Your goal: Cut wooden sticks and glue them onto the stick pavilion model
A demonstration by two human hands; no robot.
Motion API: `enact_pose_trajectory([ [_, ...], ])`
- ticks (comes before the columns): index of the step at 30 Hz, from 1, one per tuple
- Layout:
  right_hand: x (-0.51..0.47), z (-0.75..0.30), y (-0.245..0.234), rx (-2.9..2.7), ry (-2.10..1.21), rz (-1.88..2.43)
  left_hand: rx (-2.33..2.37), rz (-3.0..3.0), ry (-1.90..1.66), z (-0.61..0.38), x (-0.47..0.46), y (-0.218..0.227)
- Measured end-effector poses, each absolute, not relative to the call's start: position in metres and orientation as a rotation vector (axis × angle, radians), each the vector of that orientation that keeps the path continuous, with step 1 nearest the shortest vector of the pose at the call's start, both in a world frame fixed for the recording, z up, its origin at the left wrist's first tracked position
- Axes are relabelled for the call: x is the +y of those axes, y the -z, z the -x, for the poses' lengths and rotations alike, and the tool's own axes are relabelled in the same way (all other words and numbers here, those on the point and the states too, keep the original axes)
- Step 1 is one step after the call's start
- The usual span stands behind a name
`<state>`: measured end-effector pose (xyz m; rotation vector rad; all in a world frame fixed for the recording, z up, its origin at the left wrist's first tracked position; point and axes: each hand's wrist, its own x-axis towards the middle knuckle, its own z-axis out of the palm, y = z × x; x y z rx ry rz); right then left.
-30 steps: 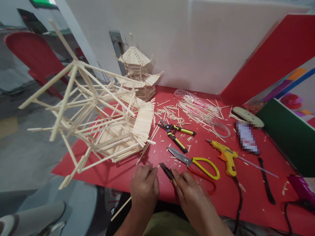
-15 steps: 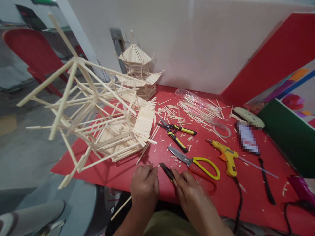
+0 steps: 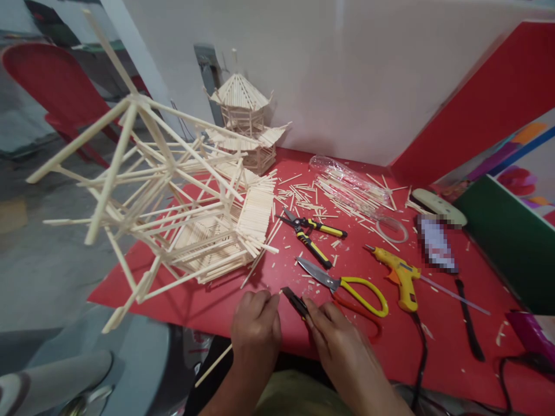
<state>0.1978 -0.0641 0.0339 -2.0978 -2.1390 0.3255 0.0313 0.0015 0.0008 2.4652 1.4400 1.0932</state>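
My left hand (image 3: 256, 326) is closed around a thin wooden stick (image 3: 214, 365); its long end sticks out below the fist toward my lap, and a short tip shows above the thumb. In my right hand (image 3: 336, 329) is a black utility knife (image 3: 295, 302), its blade pointing up and left, close to that tip. Whether blade and stick touch, I cannot tell. Beyond my left hand stands a large open stick frame (image 3: 169, 173) of a pagoda model. Scissors (image 3: 342, 283) with yellow and red handles lie just past my right hand.
Yellow-black pliers (image 3: 310, 231), a yellow glue gun (image 3: 401, 276) and a tape roll (image 3: 391, 230) lie on the red table (image 3: 433, 346). Loose sticks (image 3: 303, 196) and a plastic bag of sticks (image 3: 351, 182) are behind. A smaller pagoda (image 3: 243, 121) stands against the wall.
The view has shifted very slightly. Both hands keep nearly the same place and grip, with the knife still close to the stick's tip.
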Motion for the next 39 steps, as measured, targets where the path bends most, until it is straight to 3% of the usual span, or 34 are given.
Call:
enact_pose_trajectory([
  [21, -0.0600, -0.1958, -0.0313, -2.190, -0.270, 2.135, 1.331, -2.405, -1.151, -0.0328, 0.0037, -0.0059],
  [39, -0.0583, -0.1937, -0.0339, -2.082, -0.477, 2.055, 1.411, -2.275, -1.192, -0.0358, 0.0038, -0.0014],
])
